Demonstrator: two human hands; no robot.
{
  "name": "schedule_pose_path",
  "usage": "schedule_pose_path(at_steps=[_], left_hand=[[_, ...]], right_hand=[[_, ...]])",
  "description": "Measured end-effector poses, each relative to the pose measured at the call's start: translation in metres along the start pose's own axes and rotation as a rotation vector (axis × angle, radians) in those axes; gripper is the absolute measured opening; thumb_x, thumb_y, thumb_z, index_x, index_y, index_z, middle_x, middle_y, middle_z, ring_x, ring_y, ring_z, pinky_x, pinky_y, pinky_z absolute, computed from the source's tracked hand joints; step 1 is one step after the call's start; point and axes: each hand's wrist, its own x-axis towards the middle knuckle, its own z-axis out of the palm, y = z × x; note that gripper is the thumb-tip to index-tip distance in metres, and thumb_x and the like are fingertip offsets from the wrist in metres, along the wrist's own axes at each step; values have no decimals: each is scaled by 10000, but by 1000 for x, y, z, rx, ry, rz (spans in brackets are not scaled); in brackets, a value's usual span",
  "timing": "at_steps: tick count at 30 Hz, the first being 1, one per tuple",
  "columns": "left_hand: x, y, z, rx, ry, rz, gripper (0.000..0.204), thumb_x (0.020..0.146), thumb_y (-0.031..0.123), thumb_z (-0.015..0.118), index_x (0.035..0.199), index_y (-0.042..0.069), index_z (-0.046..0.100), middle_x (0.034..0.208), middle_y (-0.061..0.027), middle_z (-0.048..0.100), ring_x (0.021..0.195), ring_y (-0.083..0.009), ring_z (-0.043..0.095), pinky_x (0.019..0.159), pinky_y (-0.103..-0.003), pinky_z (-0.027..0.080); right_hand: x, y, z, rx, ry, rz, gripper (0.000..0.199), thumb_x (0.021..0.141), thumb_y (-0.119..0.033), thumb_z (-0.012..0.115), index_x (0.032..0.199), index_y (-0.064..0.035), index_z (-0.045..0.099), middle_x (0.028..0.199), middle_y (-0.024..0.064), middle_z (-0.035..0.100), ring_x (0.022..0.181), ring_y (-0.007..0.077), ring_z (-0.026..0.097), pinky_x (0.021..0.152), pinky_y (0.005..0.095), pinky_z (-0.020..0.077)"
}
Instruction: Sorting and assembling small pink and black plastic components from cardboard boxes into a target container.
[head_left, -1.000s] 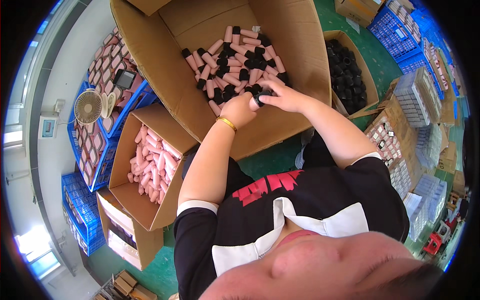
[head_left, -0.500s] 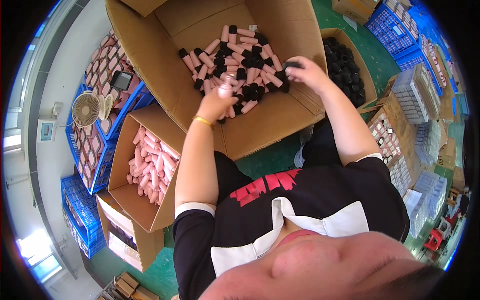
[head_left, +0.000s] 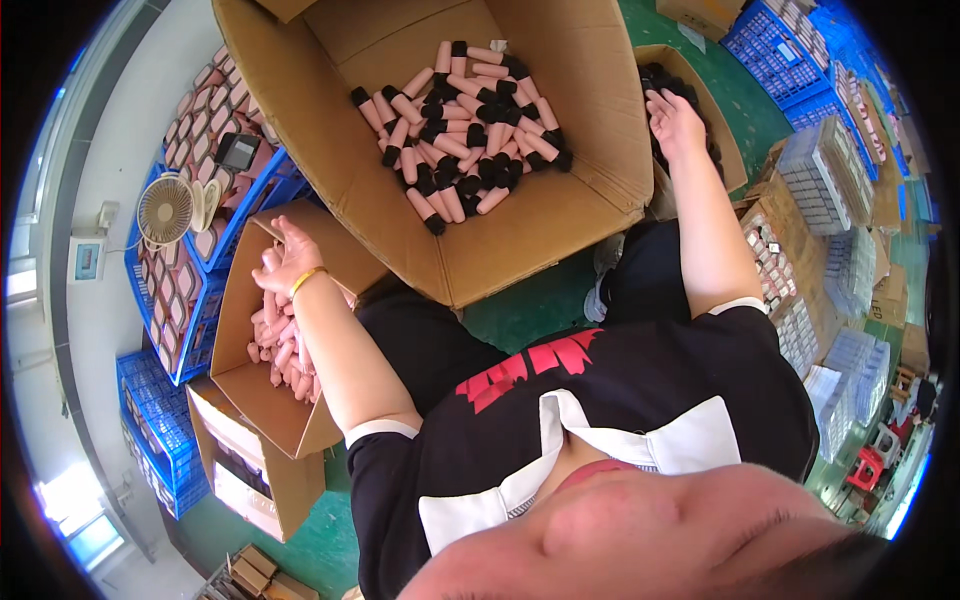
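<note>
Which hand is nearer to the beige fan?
The left hand: it is over the bare pink cylinders, just right of the fan and slightly lower in view. The right hand is far across, at the black caps.

Bright, fairly even light falls across the large carton [head_left: 545,245], with its inner left wall in mild shade; just right of the carton, the black pieces [head_left: 655,75] sink into near-darkness and lose detail; far left of and below the carton, a window [head_left: 92,532] burns out in white glare; left of the carton, the wall [head_left: 125,60] curves with the lens; farthest from the carton, the corners go black, with blue-violet fringing along the rim.
</note>
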Motion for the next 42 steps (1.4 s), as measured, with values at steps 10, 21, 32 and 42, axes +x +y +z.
schedule_pose_path(at_steps=[10, 21, 32, 42], left_hand=[[-86, -75, 41, 769, -402, 116, 315, 939, 283, 422, 1113, 21, 438, 985, -151, 575, 772, -196, 583, 629, -308, 518], [-115, -134, 28, 1393, -852, -177, 277, 839, 10, 591, 1103, -16, 509, 929, -81, 601, 746, -89, 566, 626, -209, 484], [-111, -157, 4, 1798, -1025, -327, 319, 809, 56, 645, 1103, 1, 533, 949, -83, 612, 825, -114, 594, 739, -219, 476], [-128, -197, -11, 2300, -1618, 314, 262, 685, 136, 612, 933, 81, 549, 1090, -132, 586, 934, -343, 563, 783, -460, 446]], right_hand=[[-33, 140, 71, -1687, -991, -219, 734, 762, -193, 625, 1394, -51, 280, 1312, 190, 470, 1108, 285, 538, 933, 324, 413], [47, 251, 16, -2212, -291, -36, 363, 853, -273, 485, 1135, -45, 487, 1149, 161, 579, 1064, 318, 550, 877, 456, 433], [-57, 184, 104, -1681, -558, -307, 449, 812, -307, 511, 1121, 16, 556, 1121, 221, 582, 1023, 322, 587, 868, 407, 458], [-157, 63, 120, -1618, -907, -395, 338, 715, -325, 566, 790, 3, 607, 755, 211, 625, 722, 369, 618, 660, 456, 490]])
